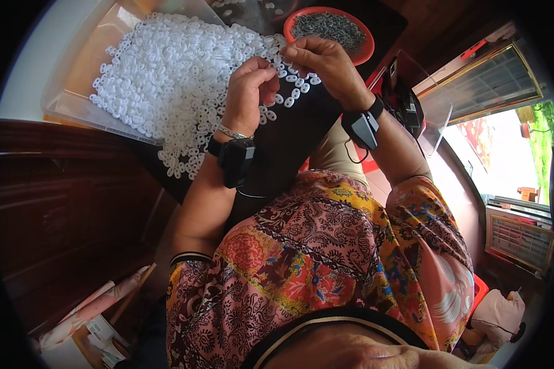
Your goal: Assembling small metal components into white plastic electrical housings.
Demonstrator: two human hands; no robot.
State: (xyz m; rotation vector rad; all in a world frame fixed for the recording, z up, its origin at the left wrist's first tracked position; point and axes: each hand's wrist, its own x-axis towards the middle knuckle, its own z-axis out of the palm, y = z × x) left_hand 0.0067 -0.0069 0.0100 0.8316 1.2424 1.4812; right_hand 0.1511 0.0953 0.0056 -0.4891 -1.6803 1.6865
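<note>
My left hand (250, 89) is held over the near right edge of a heap of small white oval plastic pieces with two holes each (172, 61). Its thumb and fingers are curled together in a pinch. Just to its right, my right hand (322, 63) also pinches, thumb against forefinger, above the scattered white pieces. Whatever sits between the fingertips of either hand is too small to make out. Beyond my right hand stands a red bowl (364, 54) filled with small grey metal parts (327, 29). Both wrists wear a strapped black device.
The white pieces spill from a clear plastic bin (68, 101) onto a dark tabletop (301, 132). Dark carved wood (61, 184) stands at the left. Over on the right are a red chair (369, 165) and a bright opening; another person (498, 317) sits at the lower right.
</note>
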